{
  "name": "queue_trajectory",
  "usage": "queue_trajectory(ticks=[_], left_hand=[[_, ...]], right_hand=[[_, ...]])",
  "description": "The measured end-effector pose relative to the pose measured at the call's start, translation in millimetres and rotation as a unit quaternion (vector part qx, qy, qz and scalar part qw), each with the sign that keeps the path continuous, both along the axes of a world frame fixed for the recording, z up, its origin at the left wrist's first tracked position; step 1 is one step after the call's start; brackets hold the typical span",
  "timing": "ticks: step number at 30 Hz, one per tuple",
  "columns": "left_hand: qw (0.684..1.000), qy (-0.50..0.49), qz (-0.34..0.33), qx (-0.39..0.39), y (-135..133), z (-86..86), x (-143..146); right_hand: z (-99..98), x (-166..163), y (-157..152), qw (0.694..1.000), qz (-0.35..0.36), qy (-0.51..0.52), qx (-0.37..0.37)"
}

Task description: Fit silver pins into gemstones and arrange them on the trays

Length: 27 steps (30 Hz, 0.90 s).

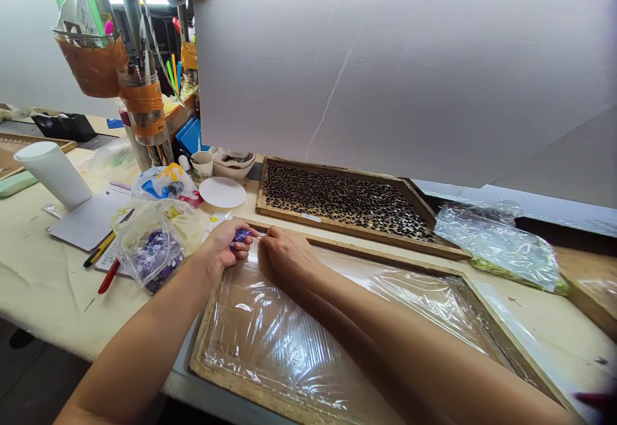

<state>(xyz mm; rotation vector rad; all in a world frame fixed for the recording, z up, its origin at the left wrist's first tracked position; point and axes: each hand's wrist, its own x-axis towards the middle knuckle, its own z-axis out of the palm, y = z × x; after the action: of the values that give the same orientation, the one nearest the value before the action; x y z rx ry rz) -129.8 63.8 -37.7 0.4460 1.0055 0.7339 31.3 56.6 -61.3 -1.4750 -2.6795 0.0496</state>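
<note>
My left hand [226, 243] is closed around a small purple patterned piece [241, 237], which looks glossy. Right beside it, the fingers of my right hand [284, 248] are pinched together at the piece's edge. A thin pale bit shows between the two hands, but what my right fingers grip is too small to make out. Both hands are over the far left corner of a wooden-framed tray [207, 348] covered in clear plastic film. Left of my left hand lies a clear plastic container [149, 245] with more purple and white patterned pieces in it.
Behind stands a second wooden tray [337, 197] full of small dark shiny pieces. A white cup [53, 174], notepaper, pens [110, 276], a white disc [222, 191] and bowls [234, 164] crowd the left. Crumpled plastic [501, 245] lies at the right. A white board [385, 71] stands behind.
</note>
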Motion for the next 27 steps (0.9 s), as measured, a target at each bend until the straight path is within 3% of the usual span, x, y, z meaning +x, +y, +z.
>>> queue_trajectory(ticks=[3, 7, 10, 18, 27], left_hand=[[1.000, -0.013, -0.013, -0.007, -3, -0.6, 4], [0.999, -0.020, -0.026, -0.019, -6, -0.7, 10], [1.000, -0.015, -0.020, -0.017, -7, 0.0, 13], [1.000, -0.010, -0.017, -0.015, -7, -1.5, 15], [0.999, -0.014, -0.029, -0.019, -7, -1.9, 15]], right_hand=[[8.3, 5, 1, 0.992, -0.030, 0.123, 0.030], [15.6, 7, 1, 0.963, 0.021, 0.268, 0.031], [15.8, 3, -3, 0.967, 0.040, 0.251, 0.025], [15.6, -4, -4, 0.970, 0.001, 0.243, -0.016], [17.6, -3, 9, 0.912, -0.077, 0.368, -0.165]])
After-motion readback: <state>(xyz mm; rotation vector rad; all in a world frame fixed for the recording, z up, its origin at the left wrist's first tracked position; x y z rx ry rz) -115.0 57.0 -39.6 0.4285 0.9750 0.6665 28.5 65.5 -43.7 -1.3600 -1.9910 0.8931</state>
